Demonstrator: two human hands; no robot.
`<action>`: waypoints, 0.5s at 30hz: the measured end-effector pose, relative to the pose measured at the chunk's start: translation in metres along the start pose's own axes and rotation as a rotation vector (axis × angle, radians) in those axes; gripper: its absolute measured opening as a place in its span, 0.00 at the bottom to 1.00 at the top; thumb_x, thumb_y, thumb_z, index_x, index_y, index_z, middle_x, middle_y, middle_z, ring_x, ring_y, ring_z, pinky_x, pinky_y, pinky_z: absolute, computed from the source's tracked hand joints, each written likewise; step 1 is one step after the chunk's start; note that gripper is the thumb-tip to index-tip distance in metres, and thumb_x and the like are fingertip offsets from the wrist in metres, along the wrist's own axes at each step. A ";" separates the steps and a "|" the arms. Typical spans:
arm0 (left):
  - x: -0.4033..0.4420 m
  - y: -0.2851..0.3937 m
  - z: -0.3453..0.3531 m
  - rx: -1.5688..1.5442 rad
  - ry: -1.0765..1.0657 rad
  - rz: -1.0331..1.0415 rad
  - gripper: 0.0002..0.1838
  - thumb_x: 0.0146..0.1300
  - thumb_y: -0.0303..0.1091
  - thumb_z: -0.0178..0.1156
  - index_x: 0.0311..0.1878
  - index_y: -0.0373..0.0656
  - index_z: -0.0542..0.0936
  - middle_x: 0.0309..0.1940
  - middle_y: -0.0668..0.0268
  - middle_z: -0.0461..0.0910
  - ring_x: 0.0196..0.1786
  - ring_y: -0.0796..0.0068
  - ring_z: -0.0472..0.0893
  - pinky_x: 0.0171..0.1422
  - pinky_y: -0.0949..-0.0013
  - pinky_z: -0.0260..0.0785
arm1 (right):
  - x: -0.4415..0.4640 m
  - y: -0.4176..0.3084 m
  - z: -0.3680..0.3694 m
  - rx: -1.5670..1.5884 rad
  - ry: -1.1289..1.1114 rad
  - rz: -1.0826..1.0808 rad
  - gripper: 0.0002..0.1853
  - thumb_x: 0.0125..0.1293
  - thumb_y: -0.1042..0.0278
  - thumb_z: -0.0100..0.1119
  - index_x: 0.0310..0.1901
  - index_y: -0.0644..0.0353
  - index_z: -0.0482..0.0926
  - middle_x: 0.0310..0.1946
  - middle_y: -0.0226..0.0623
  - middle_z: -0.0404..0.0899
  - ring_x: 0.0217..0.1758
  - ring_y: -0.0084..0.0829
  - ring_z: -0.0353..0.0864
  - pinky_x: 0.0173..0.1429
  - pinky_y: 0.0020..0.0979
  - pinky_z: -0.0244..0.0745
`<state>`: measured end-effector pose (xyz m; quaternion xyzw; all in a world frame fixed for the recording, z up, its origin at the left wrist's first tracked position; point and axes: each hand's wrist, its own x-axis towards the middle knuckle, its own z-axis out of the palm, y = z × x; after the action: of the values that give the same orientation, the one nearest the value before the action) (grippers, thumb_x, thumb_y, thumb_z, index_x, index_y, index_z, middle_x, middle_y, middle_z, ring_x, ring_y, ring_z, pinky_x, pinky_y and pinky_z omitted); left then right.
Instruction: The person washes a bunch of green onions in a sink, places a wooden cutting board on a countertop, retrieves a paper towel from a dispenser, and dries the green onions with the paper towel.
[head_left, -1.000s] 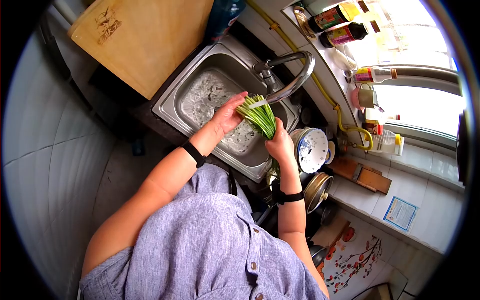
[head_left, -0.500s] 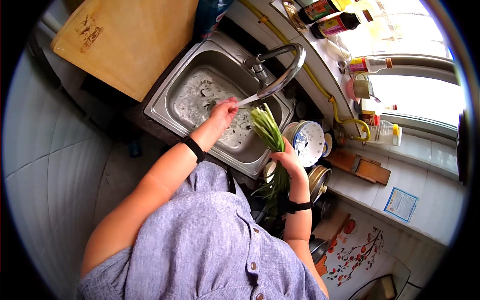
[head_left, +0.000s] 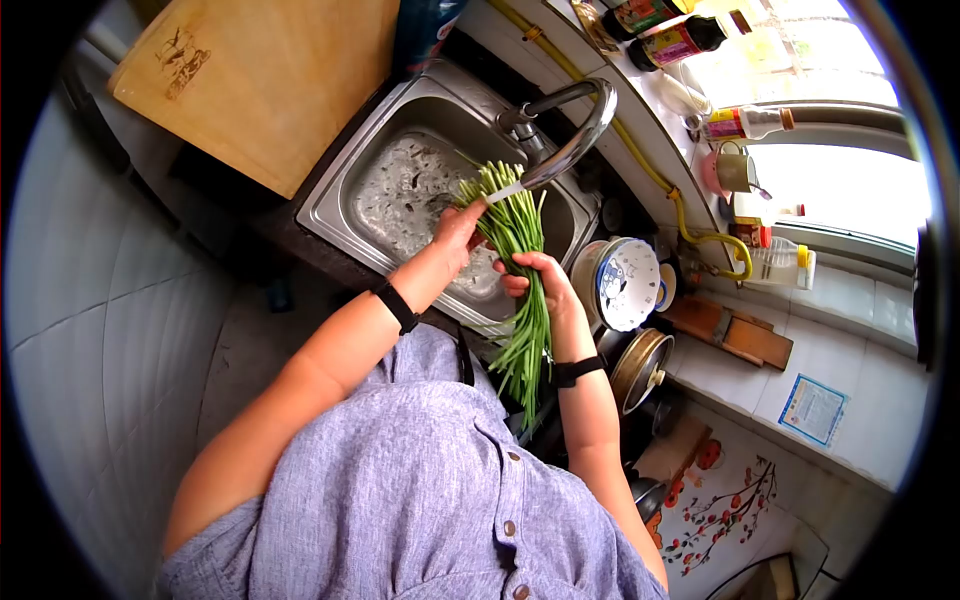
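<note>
A bunch of green garlic chives (head_left: 518,235) with pale cut ends slants across the right part of the steel sink (head_left: 345,215), under the faucet. My right hand (head_left: 545,280) is closed around the middle of the bunch, and the leaves hang down toward my shirt. At the left side of the stems, near the pale ends, my left hand (head_left: 457,238) grips the bunch; some of its fingers are hidden behind the stems. Water from the curved faucet (head_left: 572,150) runs onto the pale ends. In the basin lie water and dark scraps.
A large wooden board (head_left: 250,90) stands left of the sink. Stacked bowls (head_left: 628,285) and a lidded pot (head_left: 642,370) are to the right. Several bottles (head_left: 680,42) line the window sill, beside a yellow hose (head_left: 640,150). A wooden knife block (head_left: 725,330) leans on the tiles.
My right hand has brought the chives left and up, from beside the sink to under the stream. My left hand, bare under the water before, now grips the stems.
</note>
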<state>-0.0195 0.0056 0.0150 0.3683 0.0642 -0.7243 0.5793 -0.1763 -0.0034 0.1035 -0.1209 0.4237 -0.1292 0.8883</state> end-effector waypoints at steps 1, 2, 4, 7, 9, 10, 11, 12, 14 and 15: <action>0.002 0.005 -0.003 0.013 0.043 0.032 0.11 0.62 0.35 0.56 0.45 0.41 0.76 0.38 0.66 0.78 0.38 0.68 0.78 0.40 0.66 0.73 | 0.009 -0.001 0.002 -0.015 -0.026 0.023 0.13 0.59 0.66 0.52 0.38 0.70 0.71 0.20 0.29 0.67 0.16 0.17 0.61 0.22 0.20 0.58; 0.003 0.007 -0.004 -0.039 0.096 0.098 0.12 0.63 0.34 0.55 0.46 0.39 0.76 0.40 0.64 0.79 0.41 0.68 0.79 0.43 0.65 0.74 | 0.016 -0.003 0.003 0.016 -0.040 0.034 0.13 0.59 0.66 0.51 0.38 0.70 0.71 0.20 0.29 0.67 0.16 0.17 0.60 0.22 0.19 0.57; -0.007 0.019 -0.002 -0.081 0.096 0.117 0.13 0.63 0.35 0.53 0.48 0.38 0.75 0.41 0.63 0.78 0.43 0.66 0.78 0.48 0.61 0.73 | 0.025 -0.007 0.003 0.092 -0.083 0.079 0.13 0.58 0.66 0.51 0.38 0.70 0.71 0.20 0.28 0.68 0.16 0.16 0.61 0.20 0.18 0.55; 0.000 0.014 -0.017 -0.171 0.063 0.081 0.15 0.64 0.35 0.51 0.50 0.37 0.73 0.44 0.61 0.77 0.47 0.65 0.77 0.53 0.60 0.70 | 0.029 -0.011 0.003 0.132 -0.007 0.083 0.14 0.59 0.65 0.51 0.37 0.70 0.71 0.20 0.29 0.68 0.15 0.16 0.60 0.18 0.18 0.55; 0.003 0.008 -0.020 -0.243 0.067 0.044 0.16 0.65 0.36 0.50 0.51 0.37 0.72 0.46 0.61 0.76 0.48 0.65 0.76 0.55 0.61 0.69 | 0.029 -0.012 0.003 0.129 0.059 0.074 0.14 0.60 0.63 0.51 0.37 0.69 0.71 0.18 0.28 0.67 0.13 0.16 0.59 0.17 0.19 0.55; 0.002 0.006 -0.018 -0.284 0.083 0.021 0.16 0.65 0.36 0.49 0.52 0.38 0.72 0.47 0.61 0.76 0.49 0.66 0.76 0.55 0.62 0.69 | 0.030 -0.012 0.000 0.113 0.070 0.082 0.14 0.60 0.63 0.51 0.36 0.69 0.72 0.17 0.28 0.68 0.13 0.17 0.58 0.17 0.19 0.54; 0.001 0.006 -0.016 -0.325 0.100 0.000 0.16 0.66 0.36 0.48 0.53 0.38 0.72 0.48 0.60 0.76 0.50 0.66 0.75 0.56 0.62 0.68 | 0.032 -0.013 -0.003 0.097 0.081 0.091 0.14 0.60 0.63 0.51 0.36 0.69 0.72 0.17 0.28 0.68 0.12 0.17 0.58 0.16 0.19 0.54; -0.002 0.006 -0.014 -0.375 0.086 -0.013 0.20 0.65 0.43 0.52 0.54 0.40 0.71 0.48 0.62 0.76 0.49 0.66 0.75 0.55 0.62 0.68 | 0.030 -0.013 0.001 0.065 0.095 0.087 0.13 0.60 0.64 0.52 0.36 0.67 0.73 0.18 0.30 0.72 0.12 0.18 0.61 0.15 0.21 0.58; -0.005 0.009 -0.008 -0.329 -0.017 -0.006 0.24 0.62 0.48 0.55 0.53 0.40 0.72 0.48 0.62 0.76 0.49 0.66 0.75 0.55 0.62 0.69 | 0.026 -0.011 0.013 -0.232 0.270 0.001 0.13 0.60 0.63 0.53 0.36 0.67 0.73 0.20 0.30 0.73 0.14 0.18 0.64 0.18 0.20 0.61; -0.007 0.009 -0.003 -0.304 -0.068 -0.004 0.26 0.60 0.51 0.57 0.53 0.41 0.72 0.48 0.62 0.76 0.49 0.66 0.75 0.55 0.62 0.69 | 0.024 -0.009 0.021 -0.380 0.356 -0.043 0.13 0.60 0.62 0.53 0.37 0.66 0.73 0.22 0.29 0.73 0.15 0.18 0.66 0.19 0.20 0.62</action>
<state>-0.0093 0.0099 0.0200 0.2514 0.1540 -0.7194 0.6289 -0.1465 -0.0181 0.1017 -0.2699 0.5874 -0.0855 0.7581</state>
